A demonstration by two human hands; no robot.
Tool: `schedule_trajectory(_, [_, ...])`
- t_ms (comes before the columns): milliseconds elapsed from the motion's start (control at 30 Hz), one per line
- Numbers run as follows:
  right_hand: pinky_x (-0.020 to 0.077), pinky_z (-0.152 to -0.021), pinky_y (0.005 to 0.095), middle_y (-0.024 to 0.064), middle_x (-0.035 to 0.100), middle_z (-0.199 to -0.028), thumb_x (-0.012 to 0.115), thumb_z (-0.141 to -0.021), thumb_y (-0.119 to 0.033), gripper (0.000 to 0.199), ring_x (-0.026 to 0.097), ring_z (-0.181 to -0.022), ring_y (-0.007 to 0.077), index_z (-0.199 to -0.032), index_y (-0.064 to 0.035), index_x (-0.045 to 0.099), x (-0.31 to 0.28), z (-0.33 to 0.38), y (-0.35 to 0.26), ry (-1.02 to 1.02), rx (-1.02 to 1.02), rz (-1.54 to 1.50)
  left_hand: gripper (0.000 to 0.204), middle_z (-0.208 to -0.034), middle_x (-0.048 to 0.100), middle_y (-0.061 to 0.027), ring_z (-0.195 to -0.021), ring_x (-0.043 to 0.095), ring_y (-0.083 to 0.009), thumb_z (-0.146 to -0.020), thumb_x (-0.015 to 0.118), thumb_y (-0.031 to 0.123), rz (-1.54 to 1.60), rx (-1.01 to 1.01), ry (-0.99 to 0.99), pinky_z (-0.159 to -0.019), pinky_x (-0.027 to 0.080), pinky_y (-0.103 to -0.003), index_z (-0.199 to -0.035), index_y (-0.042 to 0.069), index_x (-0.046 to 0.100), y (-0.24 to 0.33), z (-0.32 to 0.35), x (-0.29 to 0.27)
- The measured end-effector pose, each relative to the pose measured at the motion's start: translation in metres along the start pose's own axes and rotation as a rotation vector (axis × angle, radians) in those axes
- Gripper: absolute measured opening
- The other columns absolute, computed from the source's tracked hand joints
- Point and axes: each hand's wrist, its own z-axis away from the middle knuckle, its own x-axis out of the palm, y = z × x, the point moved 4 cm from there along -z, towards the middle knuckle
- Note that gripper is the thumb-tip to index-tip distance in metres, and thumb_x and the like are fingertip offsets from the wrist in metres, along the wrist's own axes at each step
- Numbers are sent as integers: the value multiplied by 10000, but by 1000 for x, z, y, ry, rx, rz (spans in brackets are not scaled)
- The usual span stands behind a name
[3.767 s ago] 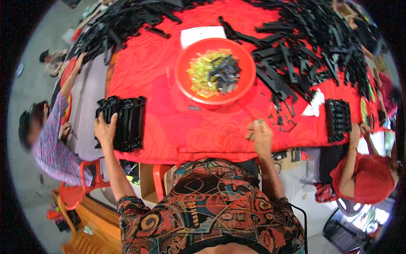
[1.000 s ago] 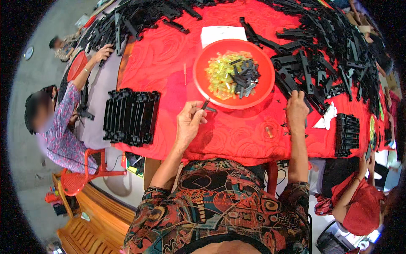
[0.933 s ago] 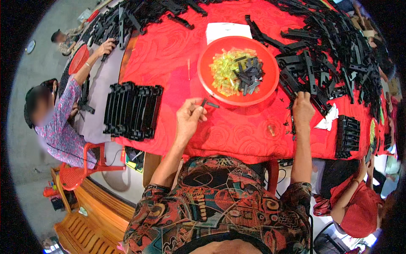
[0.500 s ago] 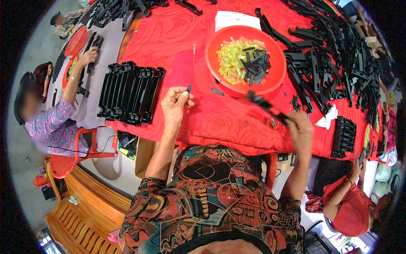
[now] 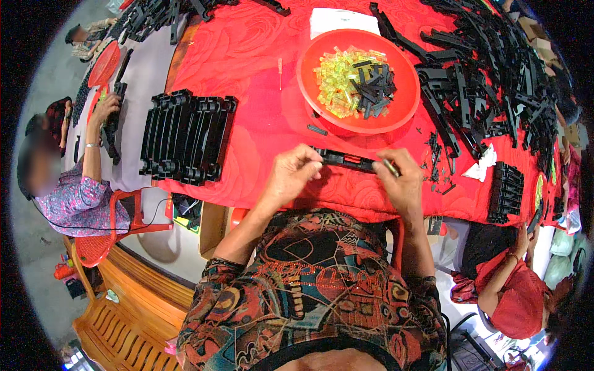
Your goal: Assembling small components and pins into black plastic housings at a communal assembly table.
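Note:
Both my hands are over the near edge of the red cloth, with a long black plastic bar (image 5: 346,159) stretched between them. A narrow slot in the bar shows red cloth behind it. My left hand (image 5: 293,175) is closed, thumb and fingertips pinched at the bar's left end; the small black strip seen there earlier cannot be made out. My right hand (image 5: 403,180) grips the bar's right end. A small shiny yellowish piece (image 5: 390,167) shows by its thumb; whether it is held is unclear. A loose black strip (image 5: 317,130) lies beyond the bar.
A red bowl (image 5: 405,105) holds clear yellow pieces and black strips. Stacked black frames (image 5: 189,137) stand left, with a screwdriver (image 5: 280,74) farther back. Black parts (image 5: 464,93) pile up on the right near a crumpled white tissue (image 5: 481,164). People work at both sides.
My right hand has brought the bar left and nearer, level before me. My left hand has moved right to the bar's end. Small black bits beside the pile are now uncovered.

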Motion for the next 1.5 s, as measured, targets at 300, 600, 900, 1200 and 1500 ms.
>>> schedule_trajectory(300, [419,-584,273,57,551,-722,666,-792,-116,130,524,-647,142,-845,-17,600,35,44,4,-167,246,-267,23,-708,580,-2,-643,545,-57,-853,571,20,-140,-51,-207,-576,461,-223,-848,-3,569,-7,16,41])
schedule_trajectory(600, [351,-514,269,22,441,-652,641,-833,-177,187,405,-595,89,-780,-16,563,38,57,32,-127,511,-329,81,-753,587,-70,-665,574,-159,-803,618,20,-455,304,-145,-594,472,-291,-875,-3,589,2,4,54])
schedule_trajectory(900, [437,-576,381,138,552,-736,678,-771,-126,143,548,-645,296,-800,-19,587,22,50,41,122,212,104,279,-927,571,-103,-815,541,-275,-638,696,34,-959,855,83,-692,438,-364,-901,7,603,14,1,32])
schedule_trajectory(1200, [439,-662,382,144,540,-817,669,-755,-73,168,546,-759,299,-887,-10,587,-9,54,64,216,169,290,435,-1057,565,-96,-976,501,-270,-674,714,129,-990,681,-26,-809,394,-405,-1070,28,566,-8,-20,20])
schedule_trajectory(1500, [437,-639,412,149,531,-778,617,-785,-19,119,524,-716,325,-890,-15,563,-15,58,81,280,189,354,425,-1003,574,-84,-923,514,-268,-678,705,85,-963,590,7,-757,399,-380,-1080,48,575,-14,-15,19])
